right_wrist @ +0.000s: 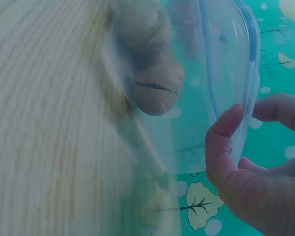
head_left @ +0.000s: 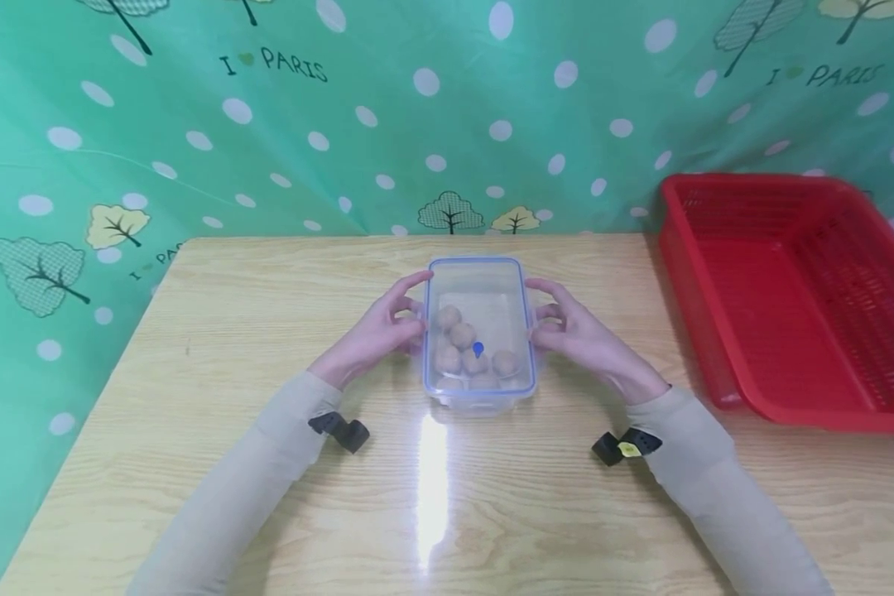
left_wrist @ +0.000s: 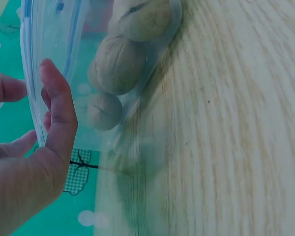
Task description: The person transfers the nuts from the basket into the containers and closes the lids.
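The left hand (head_left: 387, 331) and the right hand (head_left: 574, 331) bracket a clear box (head_left: 480, 335) from either side, fingers loosely curved toward its long walls. The left wrist view shows the left thumb (left_wrist: 59, 113) lying against the box's blue-edged rim; the right wrist view shows the right thumb (right_wrist: 221, 142) at the opposite rim. Whether either hand truly grips or only touches, I cannot tell. The box stands in the middle of the wooden table (head_left: 231, 331), its base flat on the wood, with several walnuts (head_left: 462, 348) bunched at the near end. A lid seems to sit on it, though its clasps cannot be made out. To the right, well apart, a red basket (head_left: 790, 290) stands bare inside. By my reading, the box is reached but not lifted, so any moving of it remains.
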Motion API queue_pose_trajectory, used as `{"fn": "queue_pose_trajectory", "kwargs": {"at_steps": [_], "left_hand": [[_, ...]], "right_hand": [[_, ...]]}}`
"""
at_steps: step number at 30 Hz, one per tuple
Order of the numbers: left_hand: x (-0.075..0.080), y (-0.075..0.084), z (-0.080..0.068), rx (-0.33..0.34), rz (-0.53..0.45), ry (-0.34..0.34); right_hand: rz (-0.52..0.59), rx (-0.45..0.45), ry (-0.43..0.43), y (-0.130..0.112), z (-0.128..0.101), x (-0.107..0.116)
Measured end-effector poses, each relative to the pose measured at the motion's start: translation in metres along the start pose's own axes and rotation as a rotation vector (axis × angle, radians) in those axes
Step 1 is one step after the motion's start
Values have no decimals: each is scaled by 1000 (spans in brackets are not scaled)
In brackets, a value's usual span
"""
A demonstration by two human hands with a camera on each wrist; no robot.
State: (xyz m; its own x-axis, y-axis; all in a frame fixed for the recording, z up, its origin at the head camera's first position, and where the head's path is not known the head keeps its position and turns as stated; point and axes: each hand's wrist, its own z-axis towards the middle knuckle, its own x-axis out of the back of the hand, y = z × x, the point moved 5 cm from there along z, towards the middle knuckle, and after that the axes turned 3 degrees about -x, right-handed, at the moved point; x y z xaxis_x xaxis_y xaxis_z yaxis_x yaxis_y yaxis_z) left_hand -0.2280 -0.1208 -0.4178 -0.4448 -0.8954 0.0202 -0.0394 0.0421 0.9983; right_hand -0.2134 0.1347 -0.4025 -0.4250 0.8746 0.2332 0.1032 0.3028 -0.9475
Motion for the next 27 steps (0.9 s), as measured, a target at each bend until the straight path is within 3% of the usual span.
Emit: {"fn": "queue_pose_trajectory", "kwargs": {"at_steps": [7,9,14,16,22,27], "left_hand": [[5,1,4,-14,1,43],[5,2,4,-19,50,62],[5,9,3,-46,334,142],[5,10,2,-55,401,169],[6,10,1,-107,437,186],[2,15,-3,-159,523,254]], "right_hand": [[-17,21,16,-3,7,-2],[-75,28,39,-5,8,-1],[-275,80,127,-12,10,2],[-318,108,147,-16,10,2],[-357,170,183,-20,9,3],[-419,193,212,-21,4,2]]}}
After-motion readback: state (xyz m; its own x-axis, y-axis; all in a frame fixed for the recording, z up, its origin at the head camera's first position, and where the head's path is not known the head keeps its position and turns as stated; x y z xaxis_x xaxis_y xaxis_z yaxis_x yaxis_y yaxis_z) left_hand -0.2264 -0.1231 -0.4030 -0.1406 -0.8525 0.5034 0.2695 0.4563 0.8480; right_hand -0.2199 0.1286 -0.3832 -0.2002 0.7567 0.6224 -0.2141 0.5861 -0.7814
